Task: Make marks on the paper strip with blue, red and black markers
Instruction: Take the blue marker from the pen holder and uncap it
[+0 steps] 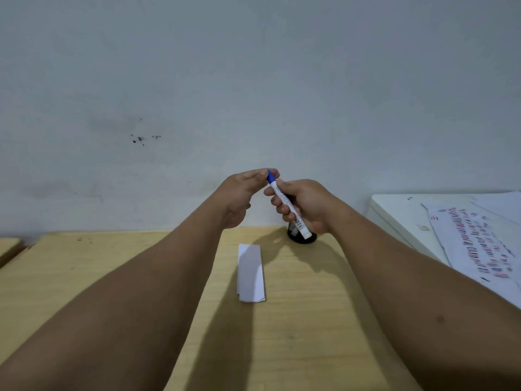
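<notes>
A white marker with a blue cap (pixel 287 206) is held tilted above the table, cap end up. My right hand (pixel 304 207) grips its white barrel. My left hand (pixel 242 193) pinches the blue cap at the top with its fingertips. Below the hands, a blank white paper strip (pixel 251 273) lies lengthwise on the wooden table (pixel 310 320). A black mesh pen holder (pixel 298 235) stands behind the strip, mostly hidden by my right hand. Red and black markers are not visible.
A white surface (pixel 394 210) at the right carries paper sheets (pixel 479 241) covered with blue, red and black marks. A grey wall rises right behind the table. A gap and another wooden board (pixel 8 246) show at the far left.
</notes>
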